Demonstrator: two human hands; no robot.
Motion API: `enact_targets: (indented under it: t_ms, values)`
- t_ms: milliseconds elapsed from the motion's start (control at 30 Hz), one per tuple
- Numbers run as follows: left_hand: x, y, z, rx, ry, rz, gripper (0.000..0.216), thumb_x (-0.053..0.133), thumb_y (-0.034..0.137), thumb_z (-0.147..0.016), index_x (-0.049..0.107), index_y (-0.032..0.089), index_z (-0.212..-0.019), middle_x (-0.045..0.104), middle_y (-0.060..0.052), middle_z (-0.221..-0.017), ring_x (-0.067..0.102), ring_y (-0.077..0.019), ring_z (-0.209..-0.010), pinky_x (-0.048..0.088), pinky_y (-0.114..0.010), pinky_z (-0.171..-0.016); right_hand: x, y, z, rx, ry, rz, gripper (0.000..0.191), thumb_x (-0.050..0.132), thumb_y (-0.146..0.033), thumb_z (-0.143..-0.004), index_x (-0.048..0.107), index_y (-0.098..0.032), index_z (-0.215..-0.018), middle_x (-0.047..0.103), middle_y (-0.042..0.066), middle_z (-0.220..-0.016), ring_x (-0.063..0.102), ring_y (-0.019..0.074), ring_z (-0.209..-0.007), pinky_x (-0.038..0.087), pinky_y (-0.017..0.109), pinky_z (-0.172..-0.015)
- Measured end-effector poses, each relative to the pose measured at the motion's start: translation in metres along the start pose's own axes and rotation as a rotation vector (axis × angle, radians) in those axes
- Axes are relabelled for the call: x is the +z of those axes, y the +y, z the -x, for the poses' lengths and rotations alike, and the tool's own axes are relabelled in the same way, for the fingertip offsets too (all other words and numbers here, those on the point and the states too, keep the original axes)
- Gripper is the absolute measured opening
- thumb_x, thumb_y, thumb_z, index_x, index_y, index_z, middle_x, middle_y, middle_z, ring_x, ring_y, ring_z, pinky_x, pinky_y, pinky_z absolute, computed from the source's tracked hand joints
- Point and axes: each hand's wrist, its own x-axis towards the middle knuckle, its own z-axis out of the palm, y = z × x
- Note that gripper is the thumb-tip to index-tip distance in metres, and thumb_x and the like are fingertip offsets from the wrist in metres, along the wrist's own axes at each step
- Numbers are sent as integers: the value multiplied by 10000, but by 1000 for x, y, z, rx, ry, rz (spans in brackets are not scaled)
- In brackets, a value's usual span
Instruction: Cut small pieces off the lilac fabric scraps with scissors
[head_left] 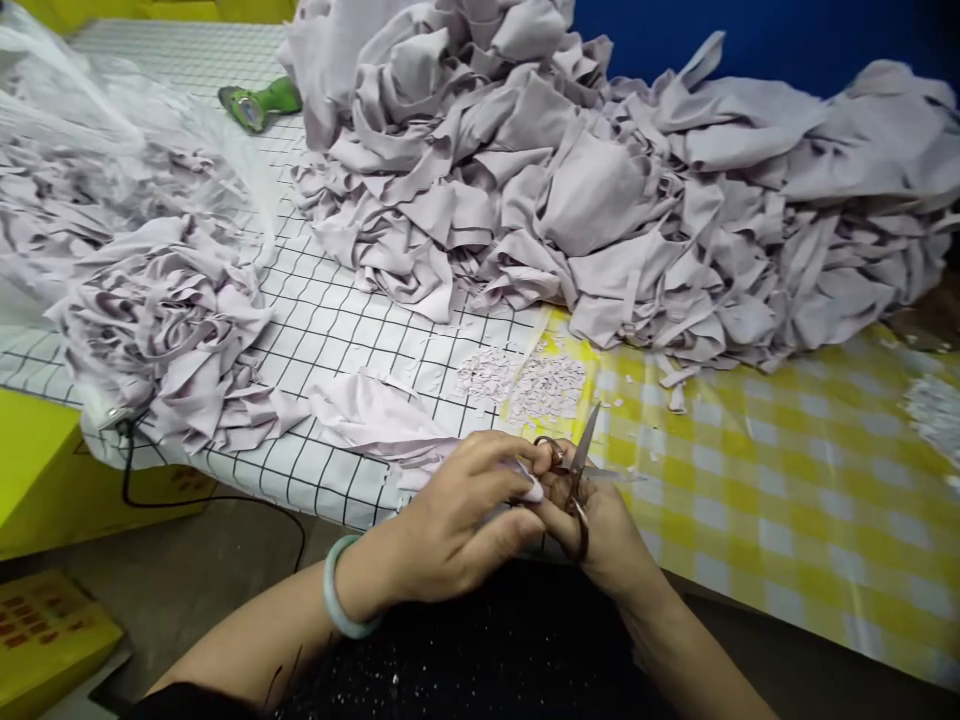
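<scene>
My left hand (472, 510), with a pale green bangle (337, 590) on its wrist, pinches one end of a pale lilac fabric piece (382, 415). The rest of that piece trails left over the table edge area. My right hand (600, 530) is closed around a small pair of scissors (580, 462), its fingers through the brown handles. The blades are spread apart and point up and to the right, away from the cloth. Both hands meet just above the table's near edge. Beyond them lies a scatter of tiny fabric clippings (544, 385).
A large heap of lilac fabric pieces (600, 190) fills the back. Another pile (165, 310) lies at left by a clear plastic bag (247, 180). A green tool (260, 103) rests behind. Grid cloth (330, 330) and yellow checked cloth (750, 500) cover the table. A black cable (217, 498) hangs at left.
</scene>
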Motion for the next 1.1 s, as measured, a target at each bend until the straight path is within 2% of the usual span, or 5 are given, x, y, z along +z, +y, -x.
enact_targets:
  t_ms: [233, 367, 533, 900, 1100]
  values:
    - [-107, -43, 60, -185, 383, -860, 283, 514, 44, -844, 648, 166, -1062, 565, -155, -1203, 529, -329, -1158, 452, -562, -997, 4, 4, -4, -177, 106, 167, 191, 695, -304, -881, 519, -250, -932, 515, -9, -867, 538, 132, -758, 470, 247, -705]
    - [-131, -74, 33, -155, 216, -946, 285, 516, 51, -857, 651, 181, -1072, 558, -143, -1231, 499, -314, -1162, 431, -543, -1013, 14, -11, -7, -280, -6, 282, 135, 650, -311, -910, 531, -249, -931, 549, 4, -859, 551, 163, -810, 467, 289, -745]
    - [-119, -84, -20, -118, -212, -784, 90, 566, 106, -848, 631, 169, -844, 631, -110, -1031, 537, -268, -997, 472, -450, -905, 28, -16, -14, -306, 21, 322, 198, 696, -330, -879, 525, -247, -934, 556, 6, -876, 558, 171, -799, 469, 322, -744]
    - [-130, 54, -10, -340, 321, 275, 61, 617, 168, -897, 585, 171, -846, 554, 2, -753, 483, -83, -575, 396, -189, -489, 96, -25, -84, -228, -54, 127, 266, 742, -289, -740, 491, -237, -812, 574, -31, -776, 561, 156, -726, 458, 295, -696]
    - [-122, 20, 42, -616, -58, 818, 170, 724, 242, -769, 621, 146, -866, 717, -108, -960, 713, -227, -850, 583, -332, -756, 97, -32, -84, -326, 13, -113, 252, 711, -219, -732, 484, -237, -841, 548, -38, -817, 550, 121, -718, 475, 267, -702]
